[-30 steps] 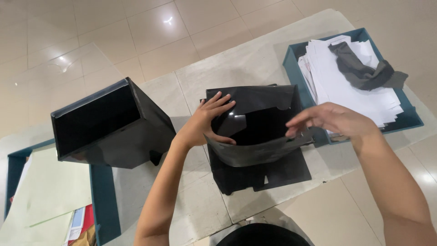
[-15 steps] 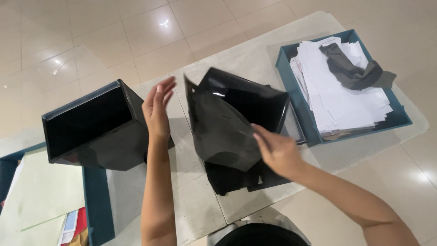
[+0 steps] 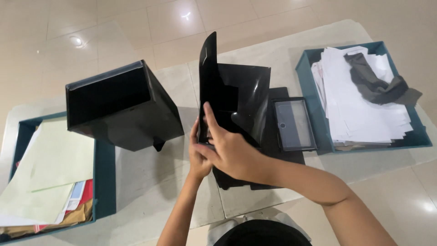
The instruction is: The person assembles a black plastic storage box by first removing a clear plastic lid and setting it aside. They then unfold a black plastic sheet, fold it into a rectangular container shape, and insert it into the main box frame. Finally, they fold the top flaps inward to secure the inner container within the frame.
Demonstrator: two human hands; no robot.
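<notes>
Far left: teal tray (image 3: 105, 182) holding loose papers (image 3: 54, 168), pale green sheet on top, red and brown bits at its near edge. Just right of it, a finished black box (image 3: 123, 109) lies tipped on its side, open mouth facing left, partly resting on the tray's rim.

Centre: black folded sheet (image 3: 236, 102) held upright on the table (image 3: 150, 177), one tall flap standing on edge, a wider glossy panel angled behind it. Left hand (image 3: 199, 152) is pressed against the near lower edge of the flap, fingers mostly hidden behind the right hand, so its exact grip is unclear. Right hand (image 3: 232, 152) crosses over it, thumb up along the flap and fingers wrapped round the edge, pinching the sheet.

Under and right of the sheet: flat black blanks (image 3: 282, 155) and a black frame with clear window (image 3: 294, 124) lying flat. Far right: second teal tray (image 3: 314, 109) with a stack of white papers (image 3: 359, 105) and a dark grey cloth (image 3: 378, 84) on top.

Risks, judged: the tall flap is thin and glossy, could buckle or spring out of the pinch if squeezed off the crease. Both hands crowd one corner, so the far panel is unsupported and may flop onto the windowed frame.
</notes>
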